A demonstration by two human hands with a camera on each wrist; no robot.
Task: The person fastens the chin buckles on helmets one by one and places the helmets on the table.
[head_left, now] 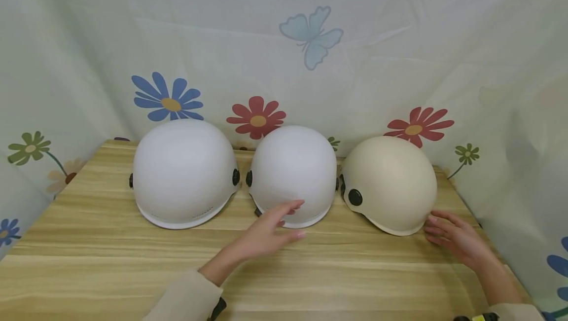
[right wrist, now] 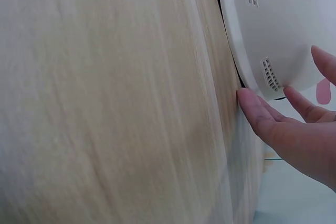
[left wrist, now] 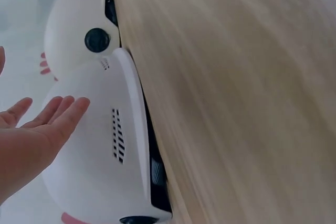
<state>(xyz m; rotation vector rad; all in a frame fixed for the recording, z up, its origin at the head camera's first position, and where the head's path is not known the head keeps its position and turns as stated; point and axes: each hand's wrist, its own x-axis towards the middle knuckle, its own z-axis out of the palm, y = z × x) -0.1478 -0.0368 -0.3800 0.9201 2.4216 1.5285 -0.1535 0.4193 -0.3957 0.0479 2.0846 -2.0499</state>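
Note:
Three helmets stand in a row, domes up. In the head view, a large white helmet (head_left: 184, 173) is at left, a smaller white helmet (head_left: 295, 170) in the middle and a cream helmet (head_left: 392, 183) at right. My left hand (head_left: 264, 232) hovers in front of the middle helmet, fingers extended and holding nothing. The left wrist view shows that hand (left wrist: 37, 137) beside the vented white shell (left wrist: 94, 145). My right hand (head_left: 459, 239) is at the cream helmet's lower right edge. In the right wrist view, its fingertips (right wrist: 249, 98) are at the rim by the vent slots; contact is unclear.
The helmets rest on a wood-grain table (head_left: 133, 271) along its back side. Behind and beside it hangs a pale curtain (head_left: 213, 30) printed with flowers and a butterfly. The table's right edge runs close to my right hand.

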